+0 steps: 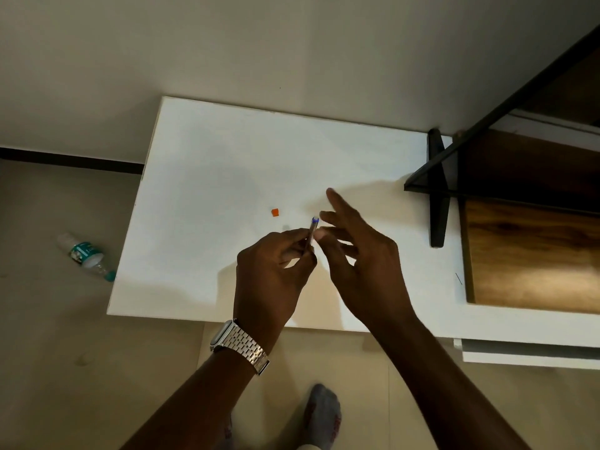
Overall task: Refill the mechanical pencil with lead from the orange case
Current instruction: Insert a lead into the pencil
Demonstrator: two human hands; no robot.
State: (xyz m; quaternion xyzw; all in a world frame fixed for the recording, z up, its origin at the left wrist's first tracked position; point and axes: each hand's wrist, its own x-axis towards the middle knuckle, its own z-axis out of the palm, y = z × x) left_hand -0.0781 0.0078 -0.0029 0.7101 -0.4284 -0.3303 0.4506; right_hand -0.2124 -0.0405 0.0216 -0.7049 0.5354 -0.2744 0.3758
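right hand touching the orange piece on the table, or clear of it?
Apart. The head view shows bare white table between the small orange piece and the right hand, which is raised beside the pencil gripped by the left hand.

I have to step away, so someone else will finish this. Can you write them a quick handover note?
Left hand: holds the pencil, blue end up.
Right hand: fingers spread beside the pencil's top; whether it pinches a lead is too small to tell.
Small orange piece: lies on the white table, apart from both hands.
Done: pencil picked up.
Left: confirm lead is in, then close the pencil.
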